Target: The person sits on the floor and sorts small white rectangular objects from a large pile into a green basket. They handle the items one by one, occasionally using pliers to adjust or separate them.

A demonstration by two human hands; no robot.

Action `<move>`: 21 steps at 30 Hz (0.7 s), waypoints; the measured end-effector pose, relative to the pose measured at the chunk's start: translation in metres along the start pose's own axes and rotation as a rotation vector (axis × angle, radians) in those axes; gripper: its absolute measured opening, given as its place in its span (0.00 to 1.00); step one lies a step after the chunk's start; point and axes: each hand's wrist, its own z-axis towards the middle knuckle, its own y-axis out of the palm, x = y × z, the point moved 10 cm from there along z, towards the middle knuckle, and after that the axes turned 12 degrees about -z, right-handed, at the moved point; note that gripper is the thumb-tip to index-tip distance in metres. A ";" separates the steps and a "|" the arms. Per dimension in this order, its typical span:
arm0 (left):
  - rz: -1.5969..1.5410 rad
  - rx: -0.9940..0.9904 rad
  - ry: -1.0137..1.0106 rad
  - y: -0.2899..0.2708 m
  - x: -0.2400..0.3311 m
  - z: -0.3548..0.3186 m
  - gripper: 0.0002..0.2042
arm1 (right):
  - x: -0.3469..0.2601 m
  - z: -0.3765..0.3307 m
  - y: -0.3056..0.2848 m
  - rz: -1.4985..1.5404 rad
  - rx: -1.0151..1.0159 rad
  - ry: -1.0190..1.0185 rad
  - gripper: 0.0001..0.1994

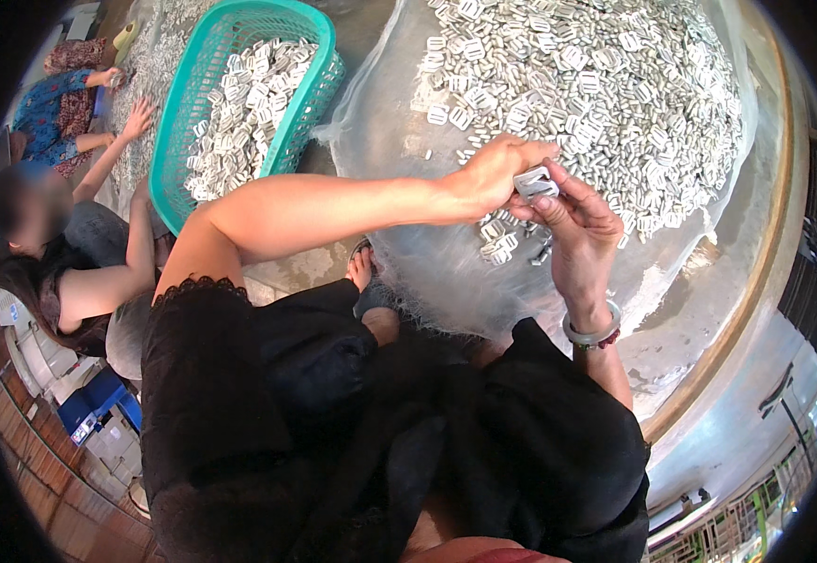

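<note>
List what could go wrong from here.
1. The slotted buckle-like piece could slip from the right hand and be hard to find again: the pile beyond holds similar slotted pieces among many small pellet-like ones.
2. A foot sits close to the edge of the clear plastic sheet; catching it might drag the sheet and shift the pile.
</note>
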 end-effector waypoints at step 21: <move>1.173 -0.369 0.337 0.032 0.047 -0.018 0.21 | 0.034 0.001 -0.010 0.490 0.030 0.305 0.16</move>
